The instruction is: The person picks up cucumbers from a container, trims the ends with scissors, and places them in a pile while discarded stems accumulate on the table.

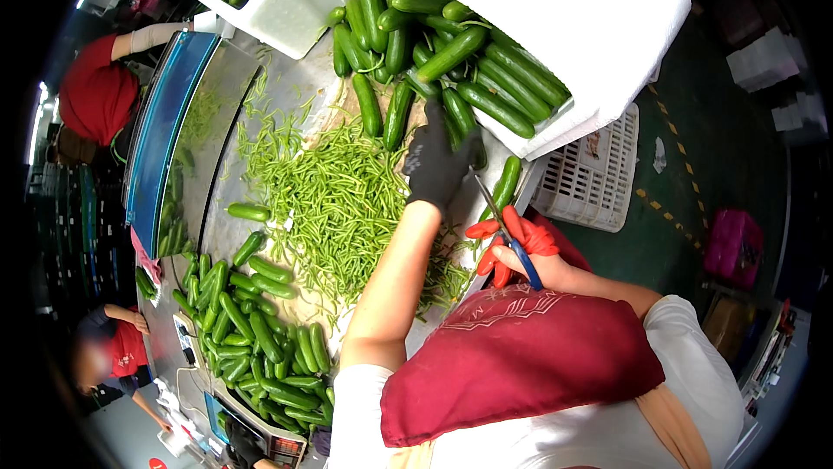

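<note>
My left hand point(439, 160), in a black glove, reaches onto cucumbers point(459, 111) that spill from a tipped white foam box point(586, 33). Its fingertips touch a cucumber, but whether they grip it is hidden. My right hand point(520, 244), with red finger covers, holds blue-handled scissors point(517, 248), their blades pointing towards my left hand. One cucumber point(507, 182) lies at the table's edge just beyond the blades. A heap of trimmed green stems point(338, 202) covers the middle of the table, left of my left forearm. A large pile of cucumbers point(260, 339) lies at the lower left.
A second white foam box point(280, 20) with cucumbers stands at the top. A blue-edged metal panel point(172, 124) rises along the table's far side. A white plastic crate point(592, 169) is beside the table. Co-workers in red point(97, 91) stand beyond; a black-gloved hand point(244, 446) shows at the bottom.
</note>
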The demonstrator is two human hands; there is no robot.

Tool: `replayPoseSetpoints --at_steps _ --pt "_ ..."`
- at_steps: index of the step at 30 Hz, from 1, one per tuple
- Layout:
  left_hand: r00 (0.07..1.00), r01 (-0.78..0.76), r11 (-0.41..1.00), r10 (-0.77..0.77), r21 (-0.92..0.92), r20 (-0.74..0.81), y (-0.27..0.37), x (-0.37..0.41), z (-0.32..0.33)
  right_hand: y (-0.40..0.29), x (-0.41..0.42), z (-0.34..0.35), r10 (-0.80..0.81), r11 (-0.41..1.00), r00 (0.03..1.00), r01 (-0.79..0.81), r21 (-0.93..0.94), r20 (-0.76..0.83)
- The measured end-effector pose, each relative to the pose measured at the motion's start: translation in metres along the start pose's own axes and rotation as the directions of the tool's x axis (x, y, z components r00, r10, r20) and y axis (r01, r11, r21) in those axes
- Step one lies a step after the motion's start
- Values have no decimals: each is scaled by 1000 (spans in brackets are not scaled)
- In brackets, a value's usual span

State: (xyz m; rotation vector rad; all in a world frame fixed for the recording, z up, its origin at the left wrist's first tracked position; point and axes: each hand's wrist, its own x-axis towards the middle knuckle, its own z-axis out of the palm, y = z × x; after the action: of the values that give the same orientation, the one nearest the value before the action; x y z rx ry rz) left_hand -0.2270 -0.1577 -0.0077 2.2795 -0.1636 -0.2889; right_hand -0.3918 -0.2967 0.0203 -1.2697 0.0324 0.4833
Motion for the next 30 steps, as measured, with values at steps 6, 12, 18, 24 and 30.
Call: replayPoseSetpoints --at_steps 6,12,18,24,30 --pt "999 13 948 0 317 -40 14 -1 15 1 -5 1 -28 994 998 32 105 -48" --pt "994 94 986 -100 138 35 2 6 -7 -7 -7 6 -60 997 998 61 42 -22" --pt "845 510 -139 266 -849 464 -43 -48 -48 -9 -5 3 -12 999 1000 12 48 3" --pt "836 543 -484 387 -687 389 -56 -90 -63 -2 9 2 5 999 996 -8 36 92" --pt "856 510 -506 377 -696 353 -59 -114 -71 3 25 -1 -12 998 977 -1 64 211"
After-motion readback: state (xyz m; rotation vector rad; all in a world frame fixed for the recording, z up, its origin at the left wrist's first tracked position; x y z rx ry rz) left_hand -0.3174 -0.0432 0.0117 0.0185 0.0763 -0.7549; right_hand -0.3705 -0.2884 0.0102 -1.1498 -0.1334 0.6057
